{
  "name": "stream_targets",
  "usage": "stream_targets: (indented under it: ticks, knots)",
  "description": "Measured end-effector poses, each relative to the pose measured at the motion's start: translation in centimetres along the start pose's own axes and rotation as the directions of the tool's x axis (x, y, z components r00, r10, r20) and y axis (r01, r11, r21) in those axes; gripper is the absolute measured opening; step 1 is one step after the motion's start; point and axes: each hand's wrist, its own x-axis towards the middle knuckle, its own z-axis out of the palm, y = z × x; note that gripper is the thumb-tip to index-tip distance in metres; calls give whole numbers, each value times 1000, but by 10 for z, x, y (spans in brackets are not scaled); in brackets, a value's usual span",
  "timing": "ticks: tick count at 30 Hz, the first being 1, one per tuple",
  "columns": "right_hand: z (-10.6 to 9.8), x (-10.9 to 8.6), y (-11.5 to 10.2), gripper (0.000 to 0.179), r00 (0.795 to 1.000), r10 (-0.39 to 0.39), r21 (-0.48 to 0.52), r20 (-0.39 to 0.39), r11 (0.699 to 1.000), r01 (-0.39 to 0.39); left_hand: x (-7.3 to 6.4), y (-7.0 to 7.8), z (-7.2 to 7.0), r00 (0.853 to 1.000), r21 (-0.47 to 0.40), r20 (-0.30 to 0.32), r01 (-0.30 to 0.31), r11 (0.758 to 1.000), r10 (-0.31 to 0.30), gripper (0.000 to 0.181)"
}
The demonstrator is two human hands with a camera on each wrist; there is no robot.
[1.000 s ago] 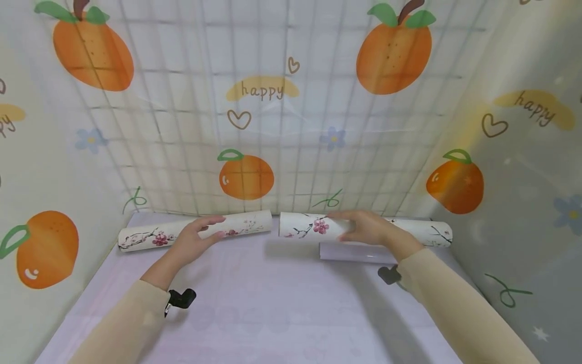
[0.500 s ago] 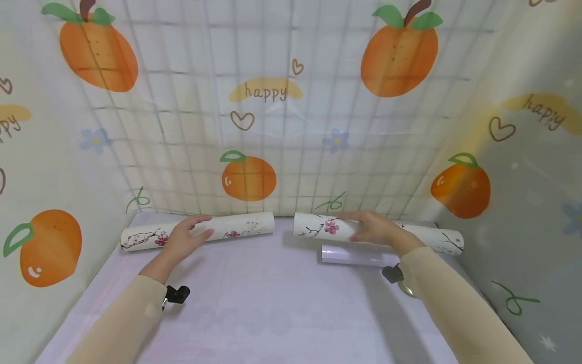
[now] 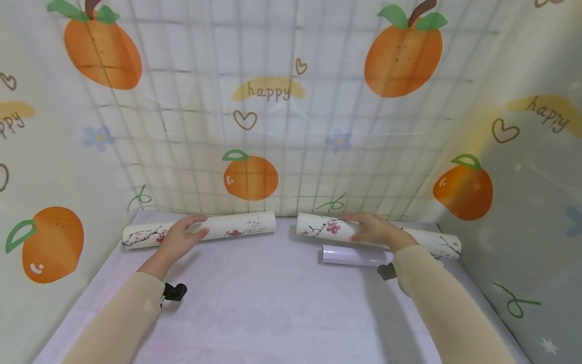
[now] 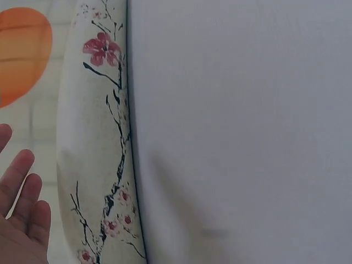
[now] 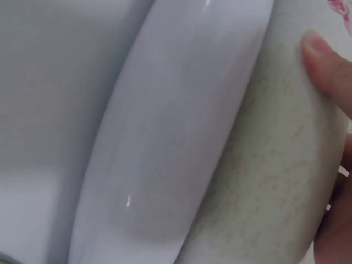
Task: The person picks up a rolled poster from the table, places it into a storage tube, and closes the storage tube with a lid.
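Note:
Two white wallpaper rolls with plum-blossom prints lie end to end at the back, a gap between them. My left hand [image 3: 179,241] is over the left wallpaper roll [image 3: 247,224], thumb and fingers spread apart. In the left wrist view its fingers [image 4: 22,187] look relaxed beside that roll. My right hand [image 3: 375,230] grips the right wallpaper roll [image 3: 313,225] near its middle. The right wrist view shows the thumb [image 5: 324,63] on the roll's near side and fingers curled at the far side. A shorter glossy pale-lilac roll [image 3: 350,256] lies just in front of it.
The pale lilac tabletop [image 3: 254,303] meets a back curtain [image 3: 191,151] printed with oranges, over a wire grid. Side curtains [image 3: 523,202] close in both sides. A round-edged object [image 5: 5,259] shows at a corner of the right wrist view, mostly under my right sleeve.
The right wallpaper roll has shifted right with my right hand, widening the gap between the rolls. My left hand has slid left along its roll. The view has swung slightly left.

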Motion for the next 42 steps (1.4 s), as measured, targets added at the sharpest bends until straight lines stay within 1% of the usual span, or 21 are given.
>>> stream_targets:
  ticks: [2,7,11,14,17,22,26,31,34,38,42]
  knots:
    - [2,3,3,73,1000,5,11,8,1000,-5,0,-2,-1,1000,4,5,12,1000,-12,50]
    - [8,8,7,73,1000,7,0,-3,1000,-7,2,-5,-3,1000,34,-4,8,999,-8,52]
    - [11,10,9,73,1000,11,7,-9,1000,-11,5,-9,-5,1000,65,-21,-3,998,4,52]
    - [14,12,12,73,1000,13,6,-10,1000,-13,8,-11,-5,999,78,-36,-23,997,26,51]
    - [16,12,16,73,1000,9,-22,-17,1000,-9,11,-13,-5,997,84,-52,-44,995,48,48]
    - [19,12,21,71,1000,0,-30,-24,1000,-1,13,-12,-6,997,105,-52,-49,993,54,47]
    - [19,13,19,68,999,-29,-33,-25,999,28,15,-14,-7,997,142,-52,-50,989,58,47]
    - [15,13,11,65,999,-34,-56,-22,998,33,20,-17,-11,992,197,-64,-93,976,107,45]
    - [13,13,7,64,999,-31,-56,-18,998,30,21,-16,-14,990,221,-57,-114,969,129,45]
    - [12,12,2,62,999,-37,-68,-16,997,36,22,-18,-15,992,227,-19,-114,967,121,46]
    - [10,10,-1,60,1000,-27,-82,-15,996,26,23,-22,-12,988,252,20,-154,955,154,49]
